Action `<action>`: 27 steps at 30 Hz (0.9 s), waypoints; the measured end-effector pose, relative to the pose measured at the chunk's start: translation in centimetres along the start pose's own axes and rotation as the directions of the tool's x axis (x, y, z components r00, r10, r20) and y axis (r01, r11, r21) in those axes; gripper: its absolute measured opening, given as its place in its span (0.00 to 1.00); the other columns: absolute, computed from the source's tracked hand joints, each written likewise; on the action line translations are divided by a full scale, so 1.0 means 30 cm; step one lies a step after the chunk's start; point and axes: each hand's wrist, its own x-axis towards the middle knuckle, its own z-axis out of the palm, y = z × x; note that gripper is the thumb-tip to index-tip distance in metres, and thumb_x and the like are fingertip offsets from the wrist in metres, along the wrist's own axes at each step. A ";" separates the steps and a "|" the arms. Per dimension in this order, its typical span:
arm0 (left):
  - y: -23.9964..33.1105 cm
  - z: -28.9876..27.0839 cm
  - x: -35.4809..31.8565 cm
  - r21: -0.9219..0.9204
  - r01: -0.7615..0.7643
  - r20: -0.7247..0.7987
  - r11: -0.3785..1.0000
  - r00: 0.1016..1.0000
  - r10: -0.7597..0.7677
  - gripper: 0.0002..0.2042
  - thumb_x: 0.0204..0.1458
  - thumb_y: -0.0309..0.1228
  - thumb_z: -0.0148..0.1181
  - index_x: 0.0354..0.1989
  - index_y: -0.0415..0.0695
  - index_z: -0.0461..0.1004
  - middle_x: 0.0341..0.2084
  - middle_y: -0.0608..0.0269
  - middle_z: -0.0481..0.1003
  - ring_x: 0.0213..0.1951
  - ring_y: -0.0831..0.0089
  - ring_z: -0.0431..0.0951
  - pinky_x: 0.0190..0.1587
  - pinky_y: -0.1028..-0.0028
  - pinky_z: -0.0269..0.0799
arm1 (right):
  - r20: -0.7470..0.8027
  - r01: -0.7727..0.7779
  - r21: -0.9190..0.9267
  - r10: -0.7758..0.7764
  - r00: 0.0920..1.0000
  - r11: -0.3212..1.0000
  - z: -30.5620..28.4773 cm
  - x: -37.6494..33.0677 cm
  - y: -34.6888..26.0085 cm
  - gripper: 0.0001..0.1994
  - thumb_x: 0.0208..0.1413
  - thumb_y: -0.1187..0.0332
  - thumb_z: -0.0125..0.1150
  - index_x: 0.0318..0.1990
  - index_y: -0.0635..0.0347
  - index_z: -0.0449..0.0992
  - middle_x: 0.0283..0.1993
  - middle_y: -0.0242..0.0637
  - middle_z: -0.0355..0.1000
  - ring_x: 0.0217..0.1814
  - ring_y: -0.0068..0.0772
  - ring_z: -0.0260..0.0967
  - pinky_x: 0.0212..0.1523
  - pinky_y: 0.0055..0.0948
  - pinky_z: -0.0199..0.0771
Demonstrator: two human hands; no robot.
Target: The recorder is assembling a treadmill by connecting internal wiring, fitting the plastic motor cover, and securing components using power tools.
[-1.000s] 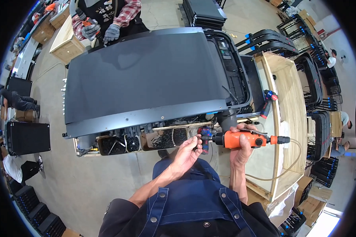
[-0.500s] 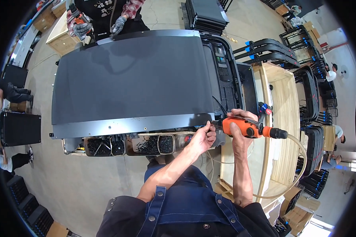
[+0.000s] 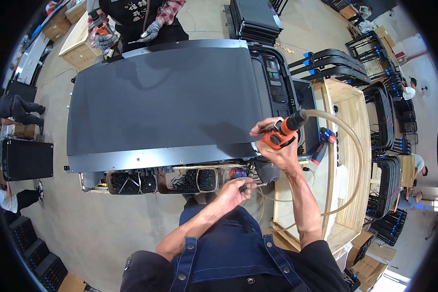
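My right hand (image 3: pixel 281 151) is wrapped round an orange-and-black pneumatic screwdriver (image 3: pixel 280 137). The tool stands upright over the right end of the near silver rail (image 3: pixel 160 158), its hose end up; its tip is hidden. My left hand (image 3: pixel 234 192) is just in front of the rail, palm up, fingers curled, with a small dark piece (image 3: pixel 243 188) at the fingertips, too small to name. The rail edges a large deck with a dark grey belt (image 3: pixel 165 97). Below it hang bins of small black screws (image 3: pixel 184 180).
A co-worker's gloved hands (image 3: pixel 151 32) are at the far rail, one holding another orange driver (image 3: pixel 102 29). A clear hose (image 3: pixel 357 146) loops over a wooden crate (image 3: pixel 348 160) at right. A red-and-blue power tool (image 3: pixel 324 146) lies beside the black frame (image 3: pixel 277 82).
The screwdriver has swung from lying sideways to upright and shifted slightly left, its hose rising. My left hand has dropped from the rail's right end toward me, down and left.
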 end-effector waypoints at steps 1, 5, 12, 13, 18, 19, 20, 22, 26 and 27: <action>0.003 0.000 -0.030 -0.002 0.000 0.001 1.000 1.000 0.000 0.15 0.70 0.34 0.45 0.55 0.36 0.71 0.41 0.55 0.78 0.32 0.76 0.75 0.37 0.74 0.76 | 0.002 -0.001 -0.001 0.001 1.000 1.000 -0.007 -0.002 0.003 0.17 0.43 0.81 0.66 0.44 0.64 0.75 0.42 0.38 0.78 0.46 0.29 0.78 0.50 0.30 0.78; 0.002 -0.032 -0.070 -0.131 0.014 0.099 0.991 0.995 -0.001 0.16 0.66 0.37 0.56 0.56 0.39 0.72 0.41 0.62 0.77 0.35 0.77 0.75 0.38 0.75 0.75 | 0.014 0.041 0.030 -0.041 0.999 0.999 -0.024 0.007 -0.019 0.17 0.44 0.82 0.65 0.44 0.64 0.74 0.42 0.39 0.79 0.46 0.31 0.78 0.51 0.32 0.78; 0.014 -0.080 -0.115 0.303 -0.108 0.053 0.947 0.994 0.096 0.16 0.71 0.38 0.46 0.57 0.41 0.71 0.39 0.65 0.76 0.31 0.83 0.66 0.35 0.80 0.66 | 0.059 0.053 -0.053 -0.050 0.997 0.997 -0.031 -0.001 -0.005 0.17 0.43 0.83 0.65 0.44 0.64 0.75 0.42 0.41 0.79 0.46 0.32 0.79 0.52 0.33 0.78; 0.008 -0.094 -0.109 0.293 -0.137 0.040 0.946 0.991 0.131 0.16 0.71 0.38 0.45 0.58 0.41 0.70 0.40 0.65 0.77 0.31 0.84 0.67 0.36 0.80 0.67 | 0.052 0.041 -0.038 -0.039 0.998 0.998 -0.027 -0.009 -0.007 0.17 0.43 0.83 0.66 0.44 0.63 0.73 0.42 0.42 0.78 0.46 0.35 0.79 0.52 0.36 0.79; 0.044 -0.102 -0.134 0.140 -0.180 0.058 0.974 0.983 0.174 0.15 0.69 0.35 0.50 0.55 0.37 0.70 0.49 0.53 0.78 0.41 0.75 0.79 0.46 0.74 0.79 | 0.042 0.072 -0.016 -0.071 0.997 0.997 -0.040 -0.017 0.023 0.19 0.44 0.85 0.67 0.44 0.61 0.70 0.41 0.43 0.76 0.46 0.42 0.80 0.51 0.42 0.82; 0.047 -0.099 -0.143 0.142 -0.181 0.060 0.973 0.983 0.174 0.15 0.69 0.35 0.50 0.55 0.37 0.70 0.49 0.53 0.78 0.41 0.75 0.79 0.46 0.74 0.79 | 0.025 0.066 0.015 -0.066 0.997 0.998 -0.042 -0.022 0.030 0.19 0.44 0.85 0.67 0.44 0.61 0.70 0.40 0.43 0.76 0.46 0.41 0.80 0.51 0.42 0.82; 0.055 -0.091 -0.154 0.149 -0.194 0.066 0.970 0.980 0.186 0.15 0.69 0.35 0.51 0.55 0.37 0.69 0.48 0.53 0.79 0.39 0.76 0.79 0.44 0.75 0.79 | 0.023 0.070 0.014 -0.071 0.997 0.997 -0.044 -0.025 0.039 0.19 0.44 0.85 0.67 0.44 0.61 0.70 0.40 0.43 0.76 0.46 0.41 0.80 0.51 0.42 0.82; 0.067 -0.083 -0.165 0.161 -0.206 0.075 0.965 0.978 0.196 0.16 0.69 0.36 0.51 0.56 0.37 0.69 0.47 0.54 0.79 0.37 0.76 0.80 0.42 0.76 0.80 | -0.024 0.050 0.050 -0.049 0.999 0.998 -0.052 -0.033 0.051 0.18 0.44 0.83 0.65 0.45 0.65 0.74 0.42 0.41 0.78 0.47 0.34 0.79 0.48 0.33 0.81; 0.085 -0.089 -0.155 0.111 -0.226 0.119 0.968 0.970 0.213 0.15 0.67 0.36 0.54 0.53 0.38 0.71 0.41 0.58 0.79 0.33 0.77 0.80 0.38 0.78 0.80 | -0.016 -0.003 0.095 0.005 1.000 0.995 -0.025 -0.012 -0.006 0.22 0.44 0.84 0.65 0.51 0.66 0.74 0.50 0.44 0.78 0.48 0.35 0.80 0.50 0.35 0.81; 0.088 -0.090 -0.151 0.069 -0.268 0.147 0.961 0.956 0.256 0.14 0.67 0.36 0.54 0.52 0.38 0.72 0.39 0.60 0.79 0.32 0.78 0.79 0.37 0.78 0.80 | -0.010 -0.004 0.103 0.006 1.000 0.995 -0.030 -0.020 -0.015 0.22 0.44 0.84 0.65 0.51 0.66 0.74 0.50 0.44 0.78 0.48 0.35 0.80 0.50 0.35 0.81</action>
